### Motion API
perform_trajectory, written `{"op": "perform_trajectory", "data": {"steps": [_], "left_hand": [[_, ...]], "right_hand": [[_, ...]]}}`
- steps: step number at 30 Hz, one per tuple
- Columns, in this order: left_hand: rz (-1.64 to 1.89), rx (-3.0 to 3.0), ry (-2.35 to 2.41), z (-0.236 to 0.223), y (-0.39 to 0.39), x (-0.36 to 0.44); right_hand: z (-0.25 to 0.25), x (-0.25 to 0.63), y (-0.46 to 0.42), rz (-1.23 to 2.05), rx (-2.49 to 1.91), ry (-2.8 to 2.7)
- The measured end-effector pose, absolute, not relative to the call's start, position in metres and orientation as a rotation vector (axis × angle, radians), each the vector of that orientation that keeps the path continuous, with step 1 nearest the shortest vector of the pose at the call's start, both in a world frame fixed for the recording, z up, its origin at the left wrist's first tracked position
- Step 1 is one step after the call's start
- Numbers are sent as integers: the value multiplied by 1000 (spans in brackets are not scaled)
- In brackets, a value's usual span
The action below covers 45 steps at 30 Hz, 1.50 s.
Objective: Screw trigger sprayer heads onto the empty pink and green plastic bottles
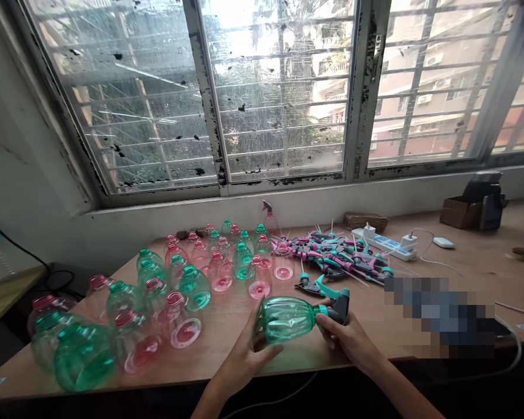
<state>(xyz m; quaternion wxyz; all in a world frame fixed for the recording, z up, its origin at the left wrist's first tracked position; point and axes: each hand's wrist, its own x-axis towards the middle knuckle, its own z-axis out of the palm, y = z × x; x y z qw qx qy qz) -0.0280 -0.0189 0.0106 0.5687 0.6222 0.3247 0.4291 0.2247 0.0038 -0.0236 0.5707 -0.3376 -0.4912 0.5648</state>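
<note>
A clear green spray bottle (288, 319) lies sideways between my hands over the table's front edge, its neck to the right. My left hand (251, 349) wraps round the bottle's base end. With my right hand (347, 334) I grip the neck, where a black and teal trigger spray head (341, 305) sits on it; whether it is fully screwed on I cannot tell. Another spray head (308, 285) lies just beyond the bottle. To the left stand several open-necked bottles, such as a green one (84, 355) and a pink one (186, 323).
A heap of pink, teal and black spray heads (332, 253) lies on the wooden table (227, 349). Behind it are a power strip (384, 243) and a brown box (365, 221). A pink spray bottle (269, 218) stands by the wall. Cables run at the right.
</note>
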Motion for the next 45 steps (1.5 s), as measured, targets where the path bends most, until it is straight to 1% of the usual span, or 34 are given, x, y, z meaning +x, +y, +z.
{"op": "perform_trajectory", "data": {"steps": [13,21,28,37,41,45], "left_hand": [[1001,1449,763,6,-18,-31],[999,1439,706,11,-20,-29],[1005,1454,834,22,-22,-28],[1064,1432,784,7,-19,-28],[1037,1446,767,9,-20,-31],[1031,1479,876,14,-21,-33]], "right_hand": [[-22,225,5,1336,-767,-1161],[-26,225,6,1349,-733,-1149],[-24,224,6,1340,-748,-1183],[-24,224,4,1327,-777,-1162],[-25,224,5,1321,-776,-1168],[-25,224,5,1341,-774,-1174]]}}
